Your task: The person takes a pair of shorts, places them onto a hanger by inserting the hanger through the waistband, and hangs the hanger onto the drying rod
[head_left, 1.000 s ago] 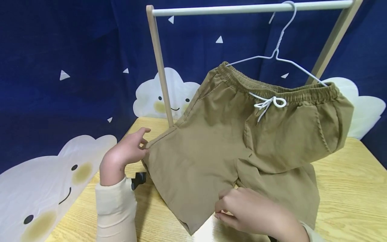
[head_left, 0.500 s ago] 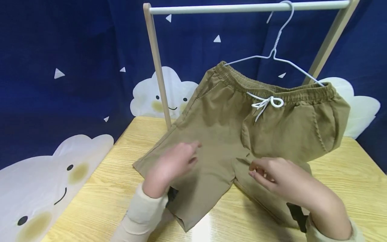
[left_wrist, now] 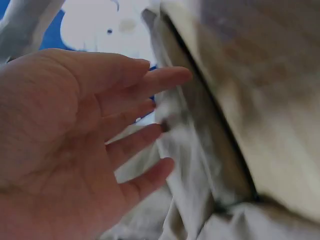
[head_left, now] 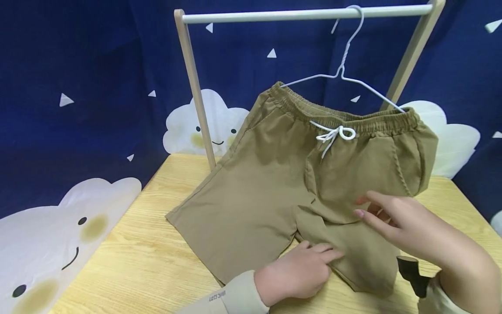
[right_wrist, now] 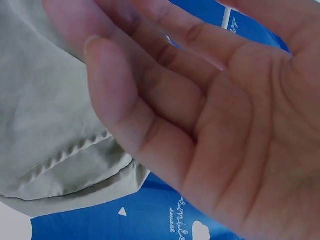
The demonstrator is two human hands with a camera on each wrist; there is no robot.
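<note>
Brown shorts with an elastic waistband and a white drawstring bow hang from a white wire hanger, their legs spreading over the table. My left hand is at the inner edge of the leg on the right, low in the head view. Its fingers lie extended by the cloth and grip nothing; the left wrist view shows them spread beside the fabric. My right hand is over the front of the shorts below the pocket on the right. Its fingers are loosely bent, with nothing between them.
A rack with a white rail and wooden posts stands on the wooden table. The hanger's hook sits over the rail. Behind is a dark blue cloth with white triangles and smiling clouds.
My left hand has left the outer edge of the left leg and crossed to the right leg. My right hand has moved up and right. The left leg's hem reaches further left.
</note>
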